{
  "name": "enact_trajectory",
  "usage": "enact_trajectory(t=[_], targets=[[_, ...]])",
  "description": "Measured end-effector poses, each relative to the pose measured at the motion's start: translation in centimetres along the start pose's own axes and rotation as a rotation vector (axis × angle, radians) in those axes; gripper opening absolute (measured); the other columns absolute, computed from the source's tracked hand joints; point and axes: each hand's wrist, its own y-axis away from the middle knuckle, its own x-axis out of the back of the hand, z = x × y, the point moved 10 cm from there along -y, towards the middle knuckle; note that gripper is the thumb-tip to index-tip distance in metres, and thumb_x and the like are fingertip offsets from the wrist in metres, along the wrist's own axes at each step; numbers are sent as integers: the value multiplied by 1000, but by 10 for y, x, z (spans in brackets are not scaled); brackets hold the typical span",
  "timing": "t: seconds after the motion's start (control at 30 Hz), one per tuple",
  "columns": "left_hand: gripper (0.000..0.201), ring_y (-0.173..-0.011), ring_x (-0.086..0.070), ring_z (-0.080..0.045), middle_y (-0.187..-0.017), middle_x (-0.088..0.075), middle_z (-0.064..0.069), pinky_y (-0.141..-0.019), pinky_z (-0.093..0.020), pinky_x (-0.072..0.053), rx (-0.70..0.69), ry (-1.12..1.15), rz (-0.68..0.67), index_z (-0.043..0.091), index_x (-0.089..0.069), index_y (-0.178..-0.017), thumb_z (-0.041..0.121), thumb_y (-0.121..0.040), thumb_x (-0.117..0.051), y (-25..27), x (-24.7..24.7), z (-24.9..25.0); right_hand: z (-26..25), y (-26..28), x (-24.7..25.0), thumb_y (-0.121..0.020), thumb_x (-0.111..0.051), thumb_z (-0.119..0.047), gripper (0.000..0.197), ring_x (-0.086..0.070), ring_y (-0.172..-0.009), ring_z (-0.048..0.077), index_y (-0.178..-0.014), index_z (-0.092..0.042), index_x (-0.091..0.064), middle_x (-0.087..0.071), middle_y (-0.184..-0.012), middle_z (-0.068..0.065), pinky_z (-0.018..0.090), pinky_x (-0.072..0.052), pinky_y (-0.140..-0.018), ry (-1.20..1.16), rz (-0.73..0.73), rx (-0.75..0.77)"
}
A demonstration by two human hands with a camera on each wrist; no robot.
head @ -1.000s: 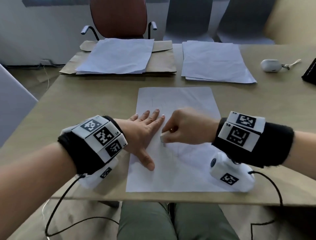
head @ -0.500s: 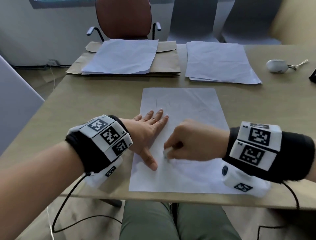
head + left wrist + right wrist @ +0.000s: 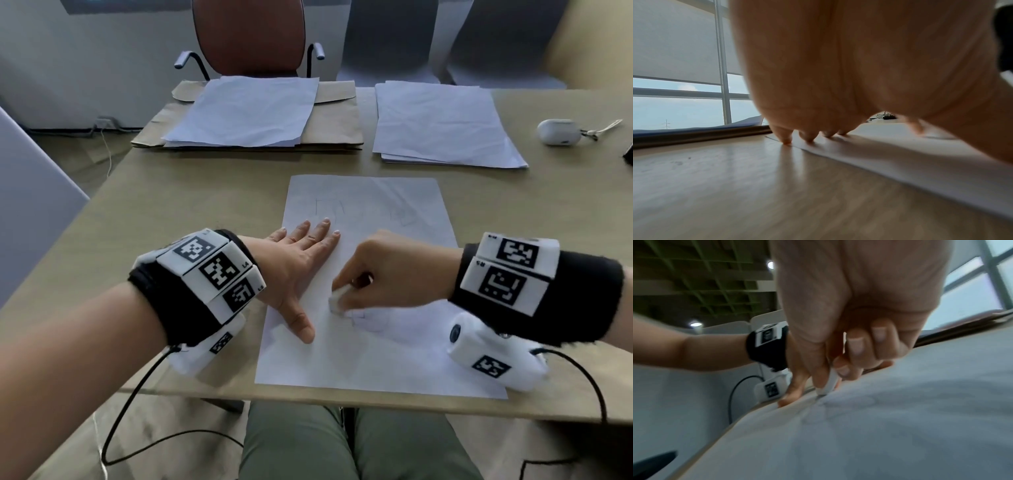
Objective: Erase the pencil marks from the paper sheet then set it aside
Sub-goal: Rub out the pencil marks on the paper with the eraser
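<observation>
A white paper sheet [image 3: 373, 356] with faint pencil marks lies on the wooden table [image 3: 191, 205] in front of me. My left hand [image 3: 301, 263] lies flat on the sheet's left edge, fingers straight and thumb spread, pressing it down; its fingertips [image 3: 786, 140] touch the paper [image 3: 900, 155]. My right hand [image 3: 387, 274] pinches a small white eraser [image 3: 339, 301] and holds its tip on the sheet near the middle, beside the left thumb. In the right wrist view the eraser [image 3: 828, 384] sits between thumb and fingers, touching the paper [image 3: 900, 418] over faint lines.
A stack of white sheets [image 3: 442, 126] lies at the back right. Another sheet pile [image 3: 250, 113] rests on a brown envelope [image 3: 339, 120] at the back left. A small white case [image 3: 560, 132] with a cord sits far right. A brown chair [image 3: 250, 34] stands behind the table.
My right hand with the eraser has moved down the sheet toward me, from beside the left fingertips to beside the left thumb. The left hand stays flat on the paper.
</observation>
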Motion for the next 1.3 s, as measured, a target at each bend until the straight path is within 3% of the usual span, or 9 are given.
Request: enact_trajectory(t=[0.17,0.37,0.57,0.67,0.73,0.83,0.93,1.13,1.3], targets=[[139,-140,29,-21,-151,35,-3,-115,-40,11,0,4,7,19,31,-142,61,-60,-74,-1,1,0,22,-10,28,-82,-57,-22,20,-40,-51,18,-72,-10,-69,-36,-45,-2,23,-31,-56,130,233,-88],[140,-140,30,-21,-150,36,-3,-116,-40,11,11,-10,-2,18,32,-142,61,-61,-73,-1,1,0,-15,-1,-16,-81,-61,-25,16,-46,-50,0,-84,-17,-74,-46,-39,-11,7,-35,-53,-30,-92,74],[139,-141,28,-24,-151,35,-5,-118,-44,8,16,-3,-1,17,31,-143,61,-61,-73,1,2,1,11,-15,24,-78,-59,-17,17,-38,-53,20,-63,-13,-66,-32,-38,-1,23,-27,-52,88,226,-32],[139,-141,29,-23,-151,36,-4,-118,-44,8,24,-13,-11,16,32,-142,60,-62,-73,1,2,1,-12,-7,-4,-78,-60,-17,13,-45,-48,2,-70,-14,-70,-39,-36,-6,9,-31,-50,14,19,83],[139,-140,29,-22,-150,37,-3,-118,-44,8,27,-13,-19,17,33,-141,60,-61,-73,2,1,1,-17,0,-18,-80,-59,-21,15,-44,-49,4,-82,-16,-74,-40,-39,-7,7,-33,-52,-19,-110,91],[140,-140,29,-22,-151,36,-3,-118,-45,8,24,-10,-17,17,32,-141,60,-61,-74,0,2,1,7,-8,7,-80,-57,-21,18,-38,-53,13,-71,-12,-71,-37,-46,1,11,-33,-53,78,47,22],[140,-140,30,-22,-151,36,-3,-118,-44,9,19,2,-14,17,33,-141,60,-61,-74,0,1,1,26,-12,31,-81,-57,-20,36,-28,-59,18,-48,-19,-43,-28,-44,3,13,-31,-52,138,203,-45],[139,-140,30,-21,-150,37,-2,-118,-42,9,24,-10,-29,17,33,-141,61,-62,-73,0,0,-1,-12,6,-16,-82,-58,-23,15,-32,-55,14,-76,-16,-71,-39,-50,4,9,-33,-53,29,-115,112],[140,-140,29,-22,-151,35,-3,-116,-43,10,13,20,-7,17,32,-142,63,-61,-72,-1,1,-3,32,-8,32,-83,-55,-22,24,-34,-60,19,-66,-5,-58,-39,-48,7,27,-32,-58,171,218,-105]])
